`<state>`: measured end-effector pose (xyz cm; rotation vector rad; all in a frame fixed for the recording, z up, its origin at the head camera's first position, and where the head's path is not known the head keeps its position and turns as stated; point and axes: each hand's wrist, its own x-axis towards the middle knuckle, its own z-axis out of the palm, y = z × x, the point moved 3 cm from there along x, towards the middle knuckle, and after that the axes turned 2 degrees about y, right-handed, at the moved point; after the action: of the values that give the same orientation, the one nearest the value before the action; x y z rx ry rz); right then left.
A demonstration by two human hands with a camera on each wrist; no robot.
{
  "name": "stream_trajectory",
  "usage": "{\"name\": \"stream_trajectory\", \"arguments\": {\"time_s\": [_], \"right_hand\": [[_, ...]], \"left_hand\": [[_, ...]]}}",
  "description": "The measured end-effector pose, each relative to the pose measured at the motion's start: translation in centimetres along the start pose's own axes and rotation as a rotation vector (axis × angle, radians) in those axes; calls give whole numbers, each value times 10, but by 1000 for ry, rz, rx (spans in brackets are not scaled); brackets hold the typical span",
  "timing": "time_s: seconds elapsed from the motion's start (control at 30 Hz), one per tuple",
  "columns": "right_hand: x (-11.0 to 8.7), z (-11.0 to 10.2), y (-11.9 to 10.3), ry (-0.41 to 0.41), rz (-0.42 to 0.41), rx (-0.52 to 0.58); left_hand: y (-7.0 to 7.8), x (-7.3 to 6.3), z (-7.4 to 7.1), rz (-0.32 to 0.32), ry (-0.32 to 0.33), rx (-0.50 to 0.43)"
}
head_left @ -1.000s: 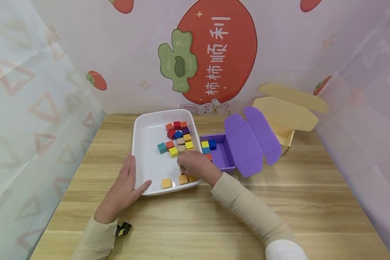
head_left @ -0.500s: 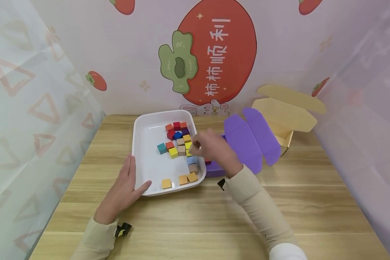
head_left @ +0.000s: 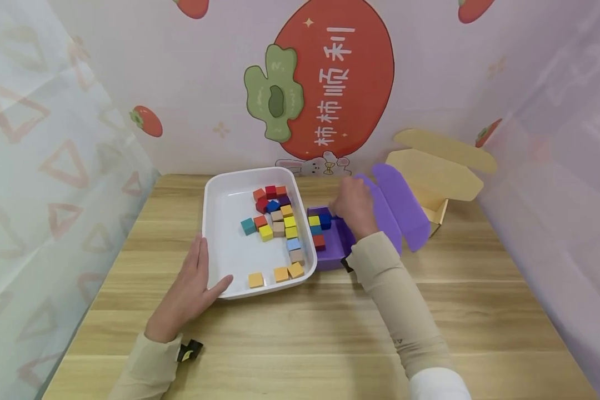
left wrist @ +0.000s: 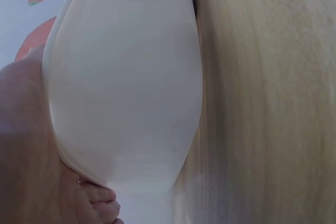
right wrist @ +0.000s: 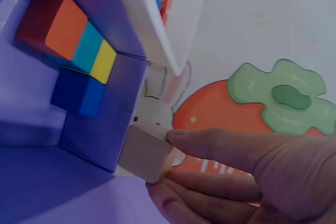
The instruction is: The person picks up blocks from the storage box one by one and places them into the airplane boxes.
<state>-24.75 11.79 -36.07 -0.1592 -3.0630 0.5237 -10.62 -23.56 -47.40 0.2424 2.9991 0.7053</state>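
Observation:
In the head view my left hand (head_left: pixel 187 289) rests against the left side of the white tray (head_left: pixel 220 176), its fingers straight along the outside and its thumb at the near rim. The left wrist view shows the palm beside the tray's wall (left wrist: pixel 126 77). My right hand (head_left: pixel 355 205) is over the back of the open purple box (head_left: pixel 337 265). Between thumb and fingers it pinches a plain wooden block (right wrist: pixel 144 153), near the box wall in the right wrist view. Inside the box sit a red block (right wrist: pixel 52 24), a teal block (right wrist: pixel 86 51), a yellow block (right wrist: pixel 104 61) and a blue block (right wrist: pixel 79 93).
Several coloured blocks (head_left: pixel 278 229) lie along the tray's right half, with orange-yellow blocks (head_left: pixel 256 280) at its near edge. The purple lid (head_left: pixel 405 205) folds out to the right. Behind it stands an open tan box (head_left: pixel 435 172), close to the printed backdrop.
My right hand has risen out of the tray with the wooden block and moved right and back, over the purple box. My left hand has stayed at the tray's side.

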Motion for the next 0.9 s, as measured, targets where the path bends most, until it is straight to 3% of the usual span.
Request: {"name": "stream_trajectory", "arguments": {"time_s": [0.43,0.9], "right_hand": [[7,44,-1,47,66,-107],[10,73,-5,44,53,-160]], "left_hand": [[1,0,0,-8,-4,-11],[0,0,-1,-4,-2,-23]]}}
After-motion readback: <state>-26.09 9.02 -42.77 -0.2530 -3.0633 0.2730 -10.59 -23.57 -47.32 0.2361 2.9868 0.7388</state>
